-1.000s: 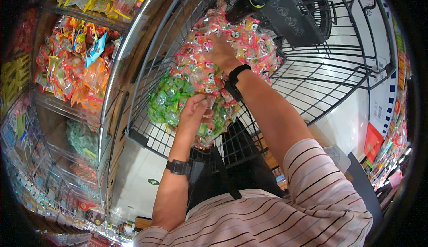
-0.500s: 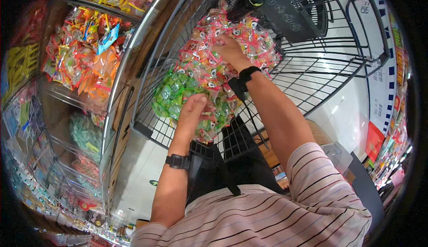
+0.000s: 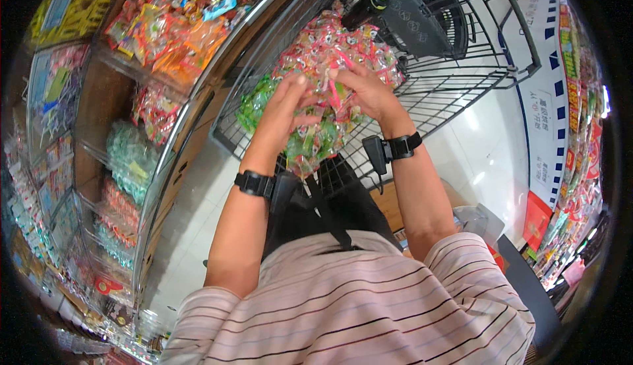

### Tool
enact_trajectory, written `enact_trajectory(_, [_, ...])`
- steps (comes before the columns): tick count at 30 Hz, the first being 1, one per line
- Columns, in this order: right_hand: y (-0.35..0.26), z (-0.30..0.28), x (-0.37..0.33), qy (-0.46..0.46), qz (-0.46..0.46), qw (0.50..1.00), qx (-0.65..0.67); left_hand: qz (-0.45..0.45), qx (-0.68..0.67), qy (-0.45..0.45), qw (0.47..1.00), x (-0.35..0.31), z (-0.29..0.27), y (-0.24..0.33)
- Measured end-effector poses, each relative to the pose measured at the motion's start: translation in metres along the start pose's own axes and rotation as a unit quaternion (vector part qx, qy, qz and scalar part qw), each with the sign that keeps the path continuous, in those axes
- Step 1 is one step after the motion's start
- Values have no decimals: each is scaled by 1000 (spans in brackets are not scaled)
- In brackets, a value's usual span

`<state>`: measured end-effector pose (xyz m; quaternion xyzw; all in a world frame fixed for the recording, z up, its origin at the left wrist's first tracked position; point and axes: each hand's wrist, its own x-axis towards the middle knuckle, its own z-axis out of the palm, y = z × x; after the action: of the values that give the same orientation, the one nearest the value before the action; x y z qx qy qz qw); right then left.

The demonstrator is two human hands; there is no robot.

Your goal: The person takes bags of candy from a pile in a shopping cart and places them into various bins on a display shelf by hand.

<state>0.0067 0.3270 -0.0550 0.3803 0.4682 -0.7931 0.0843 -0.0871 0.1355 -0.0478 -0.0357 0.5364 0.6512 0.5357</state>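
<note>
A heap of small clear packets of sweets with pink-red edges (image 3: pixel 310 42) fills much of the black wire shopping cart (image 3: pixel 455 88). Green-wrapped packets (image 3: pixel 256 104) lie along the heap's left and near sides. My right hand (image 3: pixel 369 88), over the middle of the heap, pinches a pink-edged sweet packet (image 3: pixel 335 92) that hangs below its fingertips. Facing it from the left is my left hand (image 3: pixel 283 108), its fingers curved and apart above the green packets, with nothing seen in it. Each wrist wears a black strap.
Shelf bins on the left hold orange and red packets (image 3: pixel 178 42) and pale green bundles (image 3: pixel 135 154). Their metal rail (image 3: pixel 198 88) runs close beside the cart. A black folded seat panel (image 3: pixel 409 25) sits at the cart's far end. More packed shelves (image 3: pixel 580 134) line the right.
My right hand has moved right and nearer, and now has a pink-edged packet. My left hand has risen toward the middle of the heap. The whole view has shifted, showing more of the left bins.
</note>
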Motion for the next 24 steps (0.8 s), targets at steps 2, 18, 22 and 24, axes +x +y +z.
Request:
enact_trajectory(2, [-6, 24, -18, -35, -8, 988, -151, 0, -12, -32, 999, -8, 0, 5])
enact_trajectory(18, [-21, 100, -118, -155, -55, 986, -1, 0, -220, -178, 959, -99, -44, 28])
enact_trajectory(22, [-21, 117, -124, -130, -53, 990, -16, 19, -202, -166, 965, -113, -50, 30])
enact_trajectory(24, [-12, 112, -113, -104, -45, 986, -119, 36, -185, -175, 966, -118, -52, 30])
